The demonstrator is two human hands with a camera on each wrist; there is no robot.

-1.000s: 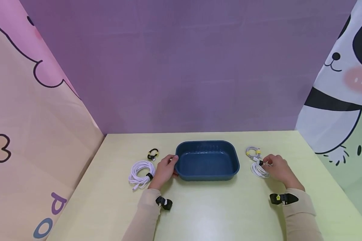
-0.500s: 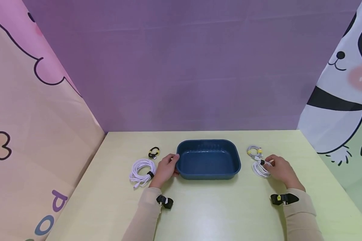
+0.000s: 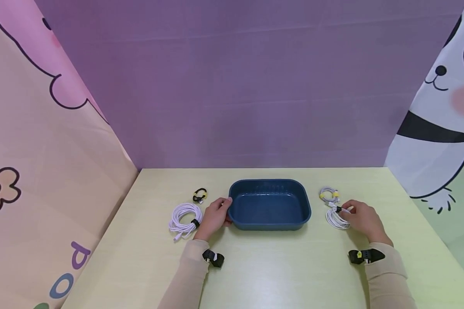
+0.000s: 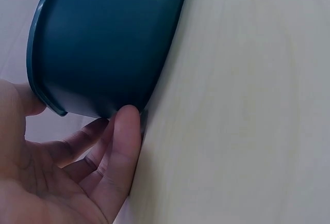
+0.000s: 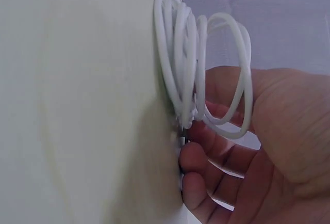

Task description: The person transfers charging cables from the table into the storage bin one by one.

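Two grips at once: your left hand (image 3: 215, 216) holds the blue tray (image 3: 270, 210) by its left end on the worktop (image 3: 282, 274), while to the tray's right your right hand (image 3: 366, 219) pinches the coiled white cable (image 3: 335, 220), just nearer you than the small yellow-banded coil (image 3: 335, 194).

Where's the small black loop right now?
In the head view, the small black loop lies left of the blue tray, just beyond the large white coil.
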